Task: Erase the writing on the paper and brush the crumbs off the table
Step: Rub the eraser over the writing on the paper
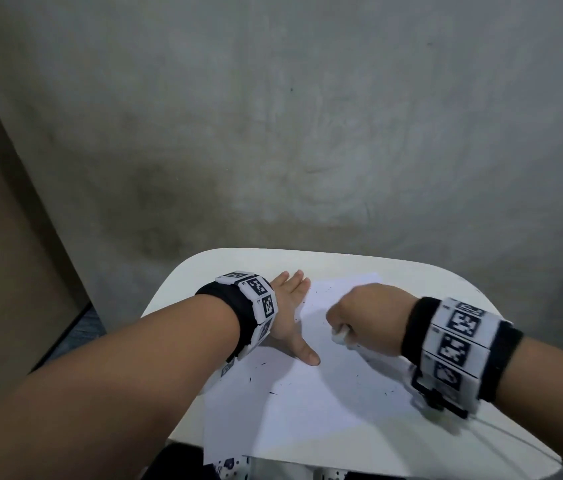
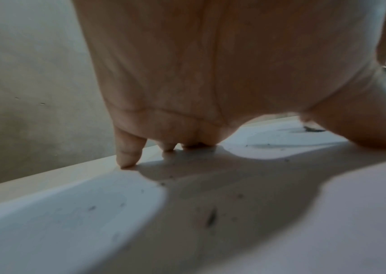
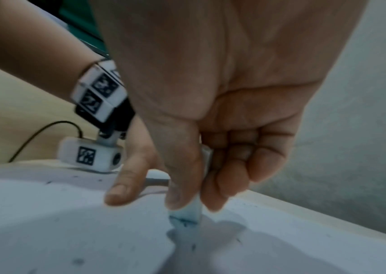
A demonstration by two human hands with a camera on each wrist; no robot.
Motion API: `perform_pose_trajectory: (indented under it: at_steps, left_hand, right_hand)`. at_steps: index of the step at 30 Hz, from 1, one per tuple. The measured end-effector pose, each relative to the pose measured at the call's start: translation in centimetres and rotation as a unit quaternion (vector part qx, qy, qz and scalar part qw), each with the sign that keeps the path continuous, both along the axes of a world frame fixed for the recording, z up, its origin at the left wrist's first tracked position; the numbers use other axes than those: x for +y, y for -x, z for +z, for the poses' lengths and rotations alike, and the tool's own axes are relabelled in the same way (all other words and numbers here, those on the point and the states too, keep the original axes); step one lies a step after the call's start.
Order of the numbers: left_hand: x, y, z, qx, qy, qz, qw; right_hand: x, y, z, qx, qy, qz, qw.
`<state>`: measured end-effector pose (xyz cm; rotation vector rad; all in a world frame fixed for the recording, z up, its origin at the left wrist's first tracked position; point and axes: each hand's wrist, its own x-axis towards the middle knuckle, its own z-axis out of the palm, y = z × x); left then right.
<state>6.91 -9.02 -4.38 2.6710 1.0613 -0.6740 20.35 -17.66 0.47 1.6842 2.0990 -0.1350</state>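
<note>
Grey wall (image 1: 307,116) behind white table (image 1: 411,271); left hand (image 1: 290,306) flat on paper (image 1: 325,393), right hand (image 1: 370,317) pinching seemingly an eraser (image 3: 187,213).

The left hand (image 1: 288,308) lies flat across the paper's (image 1: 321,403) left edge, and the right hand (image 1: 368,318) with its eraser (image 3: 187,213) stands at the sheet's middle, blocking the strip between them. The near half of the paper and the tabletop's (image 1: 411,268) far rim by the wall (image 1: 307,133) lie open.

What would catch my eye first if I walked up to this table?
Probably the right hand pinching a white eraser down onto the paper in the middle of the small white table. Next, the left hand pressed flat on the sheet's left edge, with dark crumbs scattered around.
</note>
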Motion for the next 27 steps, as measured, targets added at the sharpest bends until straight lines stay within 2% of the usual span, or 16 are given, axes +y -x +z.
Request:
perform_pose_trajectory:
  at_steps: [3, 7, 9, 13, 16, 21, 23, 27]
  left_hand:
    - [-0.4, -0.1, 0.4, -0.002, -0.012, -0.006, 1.000]
    - [-0.8, -0.2, 0.5, -0.016, -0.013, -0.006, 1.000]
    - [-0.7, -0.2, 0.2, -0.033, -0.012, -0.010, 0.999]
    - [-0.1, -0.3, -0.9, -0.004, -0.034, 0.003, 0.999]
    - [-0.2, -0.4, -0.9, -0.002, -0.049, 0.002, 0.999]
    - [0.8, -0.4, -1.6, -0.065, -0.016, -0.009, 0.998]
    - [0.8, -0.3, -1.7, -0.049, -0.018, 0.001, 0.999]
    - [0.5, -0.2, -1.6, -0.036, -0.030, 0.006, 0.999]
  right_hand:
    - [0.2, 0.0, 0.9, 0.002, 0.045, -0.013, 0.999]
    - [3.6, 1.5, 0.3, 0.069, -0.068, -0.042, 0.994]
    - [2.8, 1.9, -0.4, 0.064, -0.076, -0.027, 0.995]
    - [-1.0, 1.1, -0.3, 0.064, 0.006, -0.009, 0.998]
    - [-0.4, 1.1, 0.8, 0.037, 0.065, -0.037, 0.996]
    - [2.8, 3.0, 0.1, 0.083, -0.060, -0.048, 0.994]
    - [1.3, 3.0, -0.5, 0.055, -0.064, -0.037, 0.996]
    - [-4.8, 2.0, -0.6, 0.084, -0.006, 0.011, 0.996]
